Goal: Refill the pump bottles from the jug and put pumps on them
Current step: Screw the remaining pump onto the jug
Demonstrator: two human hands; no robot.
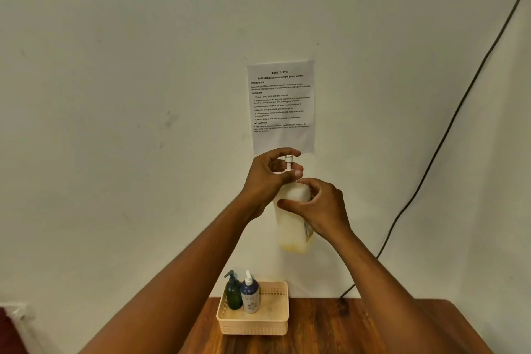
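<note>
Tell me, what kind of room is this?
Probably a plain test or work room, not a real kitchen. A printed task sheet is stuck on the bare wall, and a wooden table holds just a basket with two pump bottles.

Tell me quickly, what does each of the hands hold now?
Left hand: pinches the white pump at the bottle's neck.
Right hand: grips the white bottle.

A basket (253,322) sits on the bench (330,330), by the wall. Two pump bottles (242,294) stand side by side in its left end. A paper (283,135) hangs on the wall above.
</note>
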